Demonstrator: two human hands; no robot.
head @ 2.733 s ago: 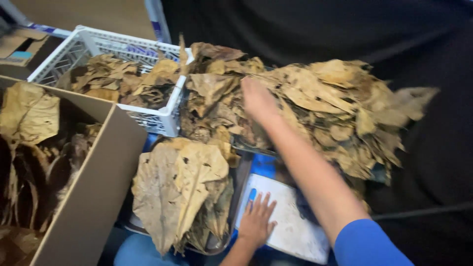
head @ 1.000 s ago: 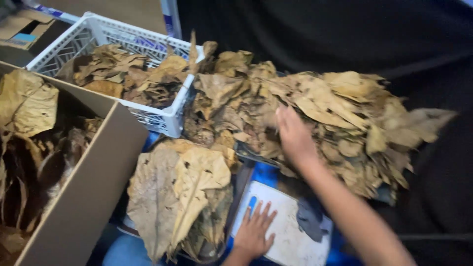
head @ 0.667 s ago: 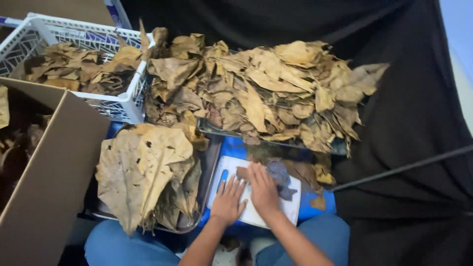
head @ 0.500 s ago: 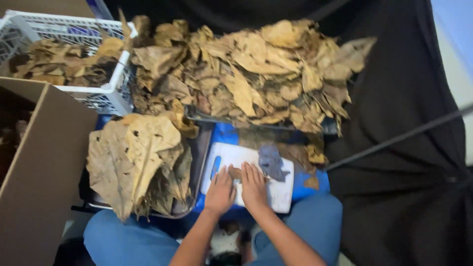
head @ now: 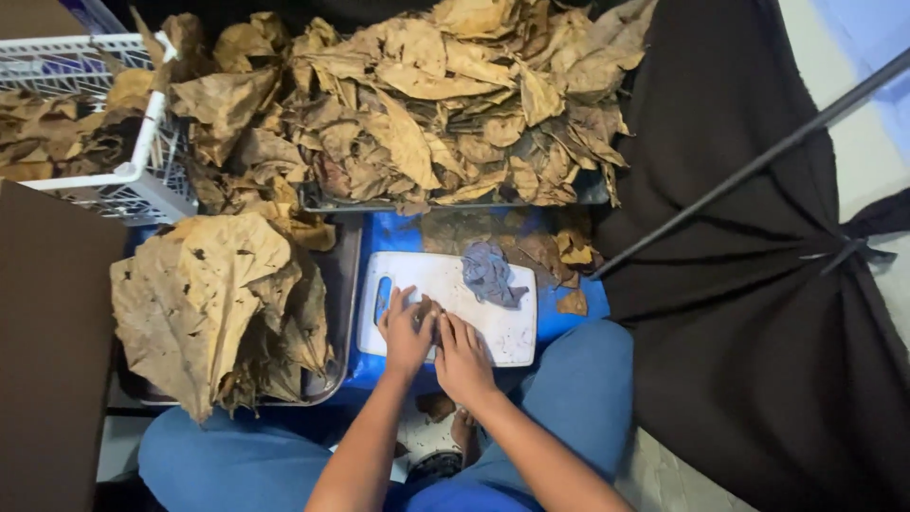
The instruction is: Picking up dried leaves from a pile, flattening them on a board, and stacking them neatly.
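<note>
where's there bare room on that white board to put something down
The white cutting board is bare along its far edge, between its handle slot and the grey rag, and at its near right corner. The left hand and right hand crowd the near-left part. Dry leaves fill the tray alongside.

Both forearms reached forward from the bottom of the view, bare to the wrist, converging over the near edge of the white cutting board [head: 493,327]. The left hand [head: 408,334] lay palm down on that board, fingers spread slightly forward. The right hand [head: 464,358] lay just beside it, touching it, palm down too, fingers pointing toward the board's middle
</note>
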